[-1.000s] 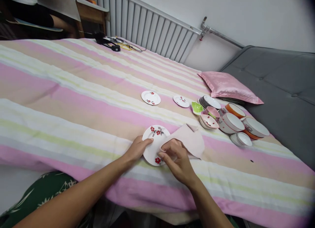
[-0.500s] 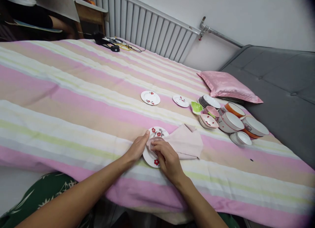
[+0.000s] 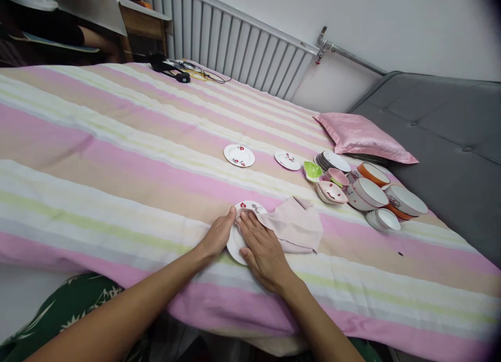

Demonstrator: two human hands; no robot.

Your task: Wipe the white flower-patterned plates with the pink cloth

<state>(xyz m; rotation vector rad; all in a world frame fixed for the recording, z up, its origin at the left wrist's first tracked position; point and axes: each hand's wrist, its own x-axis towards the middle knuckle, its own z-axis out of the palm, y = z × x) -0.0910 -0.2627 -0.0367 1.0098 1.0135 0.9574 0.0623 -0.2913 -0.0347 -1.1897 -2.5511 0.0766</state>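
Observation:
A white plate with red flowers (image 3: pixel 236 247) lies on the striped bed cover in front of me. My left hand (image 3: pixel 217 236) grips its left rim, thumb on top and the other fingers mostly hidden. Over the plate, a pale pink cloth (image 3: pixel 299 224) is spread, its larger part trailing off to the right onto the cover. My right hand (image 3: pixel 266 250) presses flat on the cloth with fingers stretched out, covering much of the plate's right side. Beyond my hands lie a second flowered plate (image 3: pixel 239 156) and a smaller one (image 3: pixel 287 160).
To the right stand a green leaf-shaped dish (image 3: pixel 312 171), pink bowls (image 3: pixel 332 193), a plate stack (image 3: pixel 332 162), larger bowls (image 3: pixel 366 194) and small white bowls (image 3: pixel 383 220). Behind are a pink pillow (image 3: pixel 364 137) and cables (image 3: pixel 195 72). A person (image 3: pixel 43 23) sits at the far left.
My right hand has gone from bunched fingers on the cloth to lying flat over it, shifted slightly toward the plate's far side. My left hand stays on the rim.

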